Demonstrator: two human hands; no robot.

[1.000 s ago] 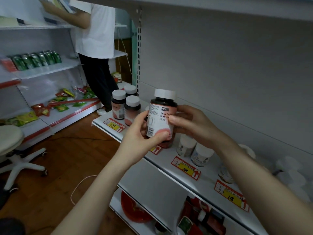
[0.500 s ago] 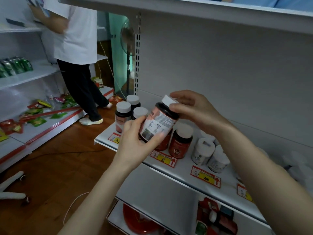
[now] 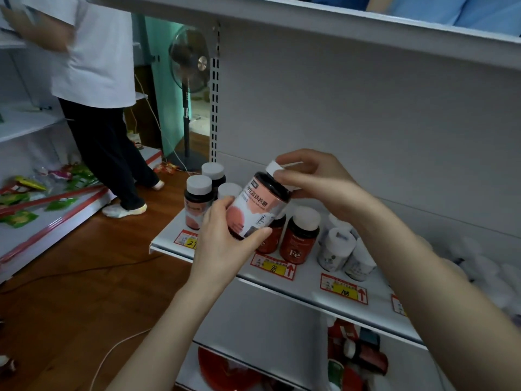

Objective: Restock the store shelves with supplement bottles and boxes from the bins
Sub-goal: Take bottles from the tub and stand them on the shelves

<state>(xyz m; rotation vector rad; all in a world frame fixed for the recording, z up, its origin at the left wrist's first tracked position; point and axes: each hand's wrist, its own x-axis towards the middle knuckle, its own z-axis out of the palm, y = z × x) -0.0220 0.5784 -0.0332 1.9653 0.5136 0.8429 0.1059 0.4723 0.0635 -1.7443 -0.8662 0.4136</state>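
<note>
Supplement bottle (image 3: 255,206) tilts above the shelf (image 3: 307,283), left hand (image 3: 225,241) gripping its base, right hand (image 3: 313,179) pinching its white cap.

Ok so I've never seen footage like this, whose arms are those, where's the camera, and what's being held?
There is no machine here: the two arms belong to a person, and the single camera sits on their head, looking forward and down. That is why the arms reach in from below. The left hand wraps round the base of a tilted bottle with a pink label, and the right hand has its grip on the white cap. Beneath them is a white shelf with yellow price tags. On it stand dark bottles with white caps, red bottles and white bottles. Another person stands at shelves further left.
</note>
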